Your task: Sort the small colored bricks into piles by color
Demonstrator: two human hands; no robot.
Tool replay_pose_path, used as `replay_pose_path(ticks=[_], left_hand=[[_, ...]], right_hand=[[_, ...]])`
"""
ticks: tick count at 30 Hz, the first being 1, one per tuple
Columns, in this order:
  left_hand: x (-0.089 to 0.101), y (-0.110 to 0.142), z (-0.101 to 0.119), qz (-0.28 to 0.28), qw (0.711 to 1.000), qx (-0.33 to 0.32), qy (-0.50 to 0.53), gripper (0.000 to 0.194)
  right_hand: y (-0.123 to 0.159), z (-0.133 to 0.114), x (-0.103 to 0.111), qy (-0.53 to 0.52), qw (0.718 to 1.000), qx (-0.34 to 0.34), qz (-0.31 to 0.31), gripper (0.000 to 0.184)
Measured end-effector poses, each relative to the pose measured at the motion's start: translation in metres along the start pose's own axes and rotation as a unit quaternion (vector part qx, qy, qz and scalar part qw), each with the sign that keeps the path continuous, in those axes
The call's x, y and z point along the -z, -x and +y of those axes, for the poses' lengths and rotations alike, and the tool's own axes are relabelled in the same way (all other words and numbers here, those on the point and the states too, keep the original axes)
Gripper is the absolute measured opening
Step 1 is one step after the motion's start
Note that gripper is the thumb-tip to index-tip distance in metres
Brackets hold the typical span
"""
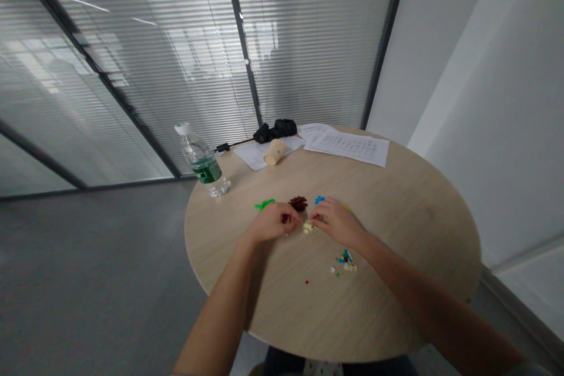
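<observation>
Both my hands rest near the middle of a round wooden table. My left hand is curled, its fingers pinched on something small and dark that I cannot make out. My right hand is also curled, fingertips at a small cream brick cluster lying between the two hands. A brown brick piece sits just beyond the hands. Green bricks lie to its left and a blue brick to its right.
A small heap of mixed loose bricks and a single red stud lie nearer me. A water bottle stands far left. A tipped paper cup, printed sheets and a black object lie at the far edge.
</observation>
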State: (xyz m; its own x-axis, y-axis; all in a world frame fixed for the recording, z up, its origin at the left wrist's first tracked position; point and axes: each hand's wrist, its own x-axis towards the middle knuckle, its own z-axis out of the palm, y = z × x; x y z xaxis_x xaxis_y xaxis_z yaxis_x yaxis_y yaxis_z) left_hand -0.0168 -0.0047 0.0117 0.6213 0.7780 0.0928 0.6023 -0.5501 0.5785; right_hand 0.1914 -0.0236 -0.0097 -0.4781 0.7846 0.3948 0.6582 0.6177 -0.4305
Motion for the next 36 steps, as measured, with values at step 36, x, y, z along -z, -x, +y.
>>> replay_pose_path(ticks=[36], left_hand=[[-0.042, -0.006, 0.049, -0.173, 0.973, -0.149, 0.007, 0.006]], right_hand=[[0.002, 0.006, 0.016, 0.01, 0.998, -0.026, 0.064, 0.012]])
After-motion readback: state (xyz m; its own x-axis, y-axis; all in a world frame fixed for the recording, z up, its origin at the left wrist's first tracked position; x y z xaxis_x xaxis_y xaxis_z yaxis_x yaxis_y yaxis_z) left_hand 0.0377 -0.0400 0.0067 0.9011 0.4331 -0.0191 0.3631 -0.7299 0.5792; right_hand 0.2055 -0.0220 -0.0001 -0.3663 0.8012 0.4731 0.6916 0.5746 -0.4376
